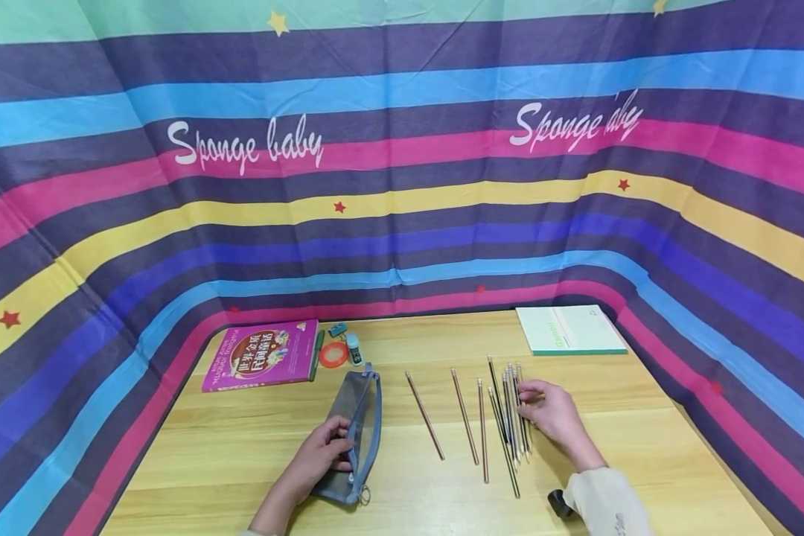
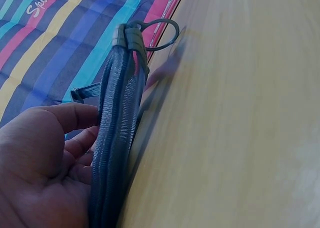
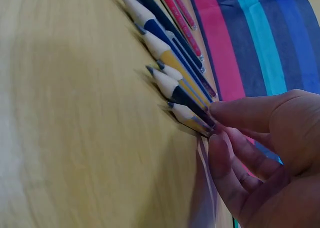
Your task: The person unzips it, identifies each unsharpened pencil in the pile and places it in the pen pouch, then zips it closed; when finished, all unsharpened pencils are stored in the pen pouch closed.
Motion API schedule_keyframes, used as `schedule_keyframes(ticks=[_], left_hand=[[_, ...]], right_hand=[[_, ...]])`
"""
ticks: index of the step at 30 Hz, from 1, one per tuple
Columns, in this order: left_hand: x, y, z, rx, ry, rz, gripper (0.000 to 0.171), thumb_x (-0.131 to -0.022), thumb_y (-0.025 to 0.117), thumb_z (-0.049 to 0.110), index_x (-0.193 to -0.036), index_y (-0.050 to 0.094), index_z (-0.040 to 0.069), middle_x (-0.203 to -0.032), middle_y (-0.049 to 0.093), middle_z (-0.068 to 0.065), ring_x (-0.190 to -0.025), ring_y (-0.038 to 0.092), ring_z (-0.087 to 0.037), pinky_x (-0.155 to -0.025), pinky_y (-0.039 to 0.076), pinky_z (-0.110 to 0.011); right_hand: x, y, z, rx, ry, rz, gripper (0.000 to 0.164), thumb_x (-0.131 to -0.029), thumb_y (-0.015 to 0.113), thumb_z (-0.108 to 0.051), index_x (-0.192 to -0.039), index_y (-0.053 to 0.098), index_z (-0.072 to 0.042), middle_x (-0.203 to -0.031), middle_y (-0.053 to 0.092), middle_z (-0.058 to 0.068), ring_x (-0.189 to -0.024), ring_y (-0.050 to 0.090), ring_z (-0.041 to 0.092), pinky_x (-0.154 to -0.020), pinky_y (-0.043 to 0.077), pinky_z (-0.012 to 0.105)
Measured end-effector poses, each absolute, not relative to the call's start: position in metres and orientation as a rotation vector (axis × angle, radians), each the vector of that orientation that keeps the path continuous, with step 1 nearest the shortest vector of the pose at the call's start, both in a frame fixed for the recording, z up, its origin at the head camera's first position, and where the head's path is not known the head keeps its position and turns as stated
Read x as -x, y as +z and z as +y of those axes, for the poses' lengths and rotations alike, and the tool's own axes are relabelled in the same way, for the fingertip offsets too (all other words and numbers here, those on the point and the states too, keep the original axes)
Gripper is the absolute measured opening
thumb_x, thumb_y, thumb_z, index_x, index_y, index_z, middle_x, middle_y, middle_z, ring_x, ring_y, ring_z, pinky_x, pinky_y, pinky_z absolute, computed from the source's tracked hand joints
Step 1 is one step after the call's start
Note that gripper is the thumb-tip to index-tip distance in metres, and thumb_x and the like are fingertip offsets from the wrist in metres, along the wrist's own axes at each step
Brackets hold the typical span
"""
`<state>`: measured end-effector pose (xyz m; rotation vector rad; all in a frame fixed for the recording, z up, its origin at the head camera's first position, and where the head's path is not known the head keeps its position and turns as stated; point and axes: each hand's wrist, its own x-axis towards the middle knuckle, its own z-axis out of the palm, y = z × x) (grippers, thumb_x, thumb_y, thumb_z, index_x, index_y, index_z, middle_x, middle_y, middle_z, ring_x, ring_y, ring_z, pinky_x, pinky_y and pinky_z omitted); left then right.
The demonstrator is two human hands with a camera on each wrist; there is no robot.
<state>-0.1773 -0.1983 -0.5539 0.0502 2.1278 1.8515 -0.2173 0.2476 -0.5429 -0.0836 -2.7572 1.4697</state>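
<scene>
My left hand [image 1: 313, 460] grips a grey-blue mesh zip pencil case [image 1: 345, 398] on the left of the table. Its zipped mouth is parted. In the left wrist view the fingers [image 2: 80, 116] hold the side of the case [image 2: 112, 138]. Over on the right, my right hand [image 1: 554, 415] is at the edge of a row of pencils [image 1: 509, 409]. Its thumb and fingertips pinch the outermost pencil [image 3: 186, 117], seen in the right wrist view with sharpened points. Several pencils lie side by side there, dark, blue and yellow-striped.
Three reddish-brown pencils, one a lone pencil [image 1: 425, 417], lie between case and row. A purple book [image 1: 268, 353], orange tape roll [image 1: 333, 355], small bottle [image 1: 353, 348] and blue-green item [image 1: 337, 329] stand at back left. A pale green notebook [image 1: 569, 330] lies at back right.
</scene>
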Motion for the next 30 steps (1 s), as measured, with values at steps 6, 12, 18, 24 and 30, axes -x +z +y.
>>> schedule_keyframes(ticks=[6,12,18,24,30], left_hand=[[0.1777,-0.5539,-0.1984,-0.032,1.842,2.139,0.025,-0.098,0.060,0.006,-0.119,0.056,-0.005,-0.107,0.055,-0.011,-0.084,0.061,-0.018,-0.070,0.066,-0.034],[0.1786,-0.5544,-0.1993,-0.050,1.835,2.109,0.025,-0.099,0.058,0.006,-0.120,0.054,-0.006,-0.106,0.055,-0.010,-0.084,0.061,-0.018,-0.070,0.066,-0.033],[0.1786,-0.5546,-0.2000,-0.047,1.828,2.108,0.025,-0.099,0.058,0.007,-0.121,0.054,-0.006,-0.107,0.055,-0.011,-0.085,0.061,-0.018,-0.071,0.066,-0.034],[0.1788,-0.5542,-0.2001,-0.046,1.816,2.122,0.024,-0.100,0.058,0.007,-0.120,0.054,-0.005,-0.108,0.056,-0.012,-0.085,0.062,-0.018,-0.072,0.067,-0.036],[0.1789,-0.5536,-0.1993,-0.053,1.823,2.122,0.024,-0.099,0.058,0.006,-0.119,0.054,-0.005,-0.107,0.055,-0.011,-0.084,0.061,-0.018,-0.071,0.066,-0.035]], right_hand=[[0.2186,-0.5424,0.2474,0.041,1.382,-2.792,0.043,-0.082,0.079,0.000,-0.124,0.069,0.002,-0.107,0.073,0.014,-0.089,0.071,0.024,-0.070,0.061,0.029],[0.2184,-0.5420,0.2519,0.018,1.341,-2.802,0.044,-0.081,0.078,0.004,-0.124,0.069,0.002,-0.108,0.074,0.017,-0.088,0.071,0.026,-0.075,0.064,0.035],[0.2203,-0.5419,0.2530,0.007,1.344,-2.796,0.043,-0.082,0.079,0.000,-0.125,0.069,0.000,-0.107,0.073,0.014,-0.086,0.070,0.023,-0.074,0.063,0.034],[0.2206,-0.5440,0.2454,0.004,1.322,-2.819,0.045,-0.082,0.083,-0.008,-0.125,0.069,-0.001,-0.108,0.074,0.012,-0.088,0.068,0.020,-0.076,0.061,0.034],[0.2203,-0.5425,0.2463,0.004,1.323,-2.827,0.046,-0.082,0.081,-0.002,-0.127,0.068,-0.001,-0.110,0.073,0.014,-0.087,0.068,0.021,-0.074,0.062,0.035]])
